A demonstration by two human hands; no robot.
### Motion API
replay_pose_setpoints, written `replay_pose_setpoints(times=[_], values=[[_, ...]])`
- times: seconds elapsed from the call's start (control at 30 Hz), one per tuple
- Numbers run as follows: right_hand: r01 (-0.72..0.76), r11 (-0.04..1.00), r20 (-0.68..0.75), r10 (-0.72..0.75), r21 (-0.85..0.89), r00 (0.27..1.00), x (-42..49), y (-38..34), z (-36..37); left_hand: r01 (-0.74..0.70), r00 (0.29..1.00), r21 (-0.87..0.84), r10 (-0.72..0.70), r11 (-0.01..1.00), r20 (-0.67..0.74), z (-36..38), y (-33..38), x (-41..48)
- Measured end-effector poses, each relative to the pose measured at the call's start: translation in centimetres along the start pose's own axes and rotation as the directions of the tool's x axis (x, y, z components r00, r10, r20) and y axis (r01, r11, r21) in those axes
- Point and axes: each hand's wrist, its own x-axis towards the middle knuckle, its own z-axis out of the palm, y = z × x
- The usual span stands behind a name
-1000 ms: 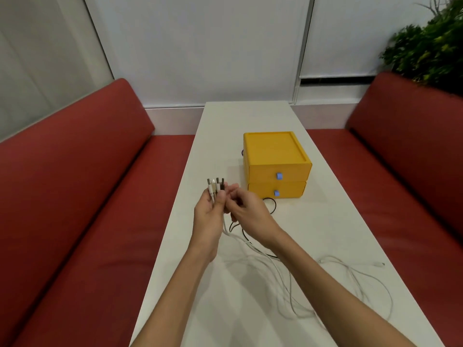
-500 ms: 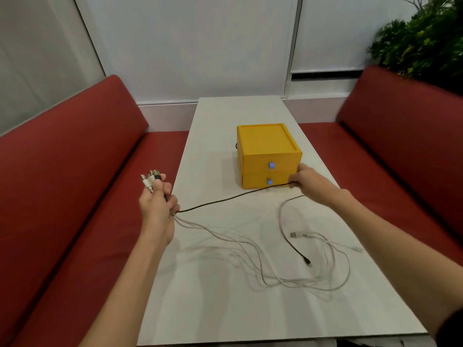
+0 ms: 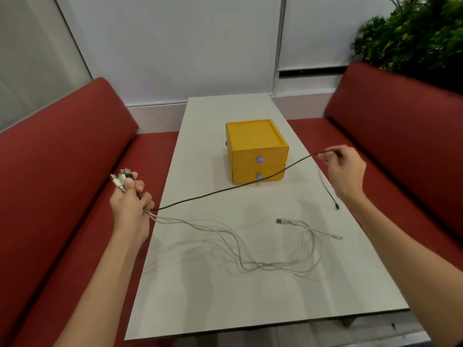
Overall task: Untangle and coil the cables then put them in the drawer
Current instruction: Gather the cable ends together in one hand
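Pale wall panels (image 3: pixel 175 46) close off the far end of a booth. Down the left runs a long red padded bench (image 3: pixel 62 159), smooth and matte, alongside a narrow off-white laminate table (image 3: pixel 225 309).

Just off the table's left edge, the left hand (image 3: pixel 130 209) is clenched round a bunch of plug ends (image 3: pixel 121 176) (metal tips on white and black housings, fanned out above the knuckles). From under the fist, thin white rubbery cables (image 3: pixel 238 246) trail right onto the tabletop. They lie across its middle in loose loops that cross one another. One ends in a flat silver USB plug (image 3: pixel 280 221).

A slim black cable (image 3: pixel 225 191) leaves the same fist and rises taut to the right, clear of the surface. It passes in front of the lower drawer of a boxy yellow plastic two-drawer unit (image 3: pixel 253 139). The unit stands mid-table with both drawers closed, each with a small blue square pull (image 3: pixel 260 160).

Above the table's right edge, the right hand (image 3: pixel 347 169) pinches the black cable between curled fingertips and thumb. The rest of it hangs down to a dark tip (image 3: pixel 337 207); whether that tip touches the table I cannot tell.

A second red padded bench (image 3: pixel 400 121) lines the right side, with a leafy green plant (image 3: pixel 413 38) behind its backrest.
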Motion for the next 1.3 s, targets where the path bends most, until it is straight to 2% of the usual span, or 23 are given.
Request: replay_pose_setpoints(times=[0.13,0.23,0.3,0.4,0.63,0.87,1.03,1.13,1.17,1.23,1.27,1.3], values=[[0.005,0.999,0.196,-0.015,0.053,0.980,-5.7,0.7,0.4,0.025,1.000,-0.029,-0.024,0.999,0.011,0.3,-0.3,-0.2],[0.082,0.996,0.392,-0.082,0.015,0.916,-9.2,2.4,1.1,0.031,0.998,-0.042,-0.029,0.999,0.053,0.4,-0.2,-0.3],[0.078,0.997,0.467,-0.075,0.012,0.881,-10.7,3.0,1.4,0.033,0.994,-0.030,-0.030,0.999,0.107,0.5,-0.2,-0.4],[0.046,0.999,0.457,-0.050,0.021,0.888,-11.3,3.0,1.9,0.024,0.976,0.027,-0.030,0.999,0.217,0.7,-0.4,-0.9],[0.134,0.986,0.330,-0.160,0.099,0.930,-7.2,-0.1,2.4,0.034,0.916,0.115,-0.077,0.993,0.394,1.6,-0.7,-2.0],[0.170,0.963,0.240,-0.219,0.209,0.946,-4.0,-3.2,3.3,0.056,0.885,0.101,-0.096,0.993,0.456,2.4,-0.8,-2.7],[0.152,0.941,0.305,-0.247,0.302,0.920,-4.9,-4.3,4.0,0.071,0.877,0.094,-0.107,0.993,0.468,2.9,-1.0,-2.7],[0.063,0.960,0.496,-0.198,0.274,0.846,-6.7,-3.9,4.3,0.074,0.876,0.099,-0.112,0.992,0.469,3.1,-1.2,-2.7],[0.055,0.975,0.590,-0.174,0.214,0.788,-7.3,-3.3,4.6,0.073,0.875,0.104,-0.114,0.992,0.470,3.1,-1.2,-2.7],[0.103,0.994,0.776,-0.095,0.038,0.624,-8.3,-2.1,4.9,0.076,0.876,0.113,-0.120,0.991,0.468,3.2,-1.3,-2.7],[0.151,0.988,0.839,-0.047,-0.042,0.542,-8.6,-1.6,5.1,0.078,0.876,0.115,-0.123,0.990,0.466,3.3,-1.4,-2.8],[0.198,0.975,0.871,-0.012,-0.099,0.491,-8.8,-1.2,5.2,0.080,0.876,0.116,-0.126,0.990,0.466,3.4,-1.4,-2.8]])
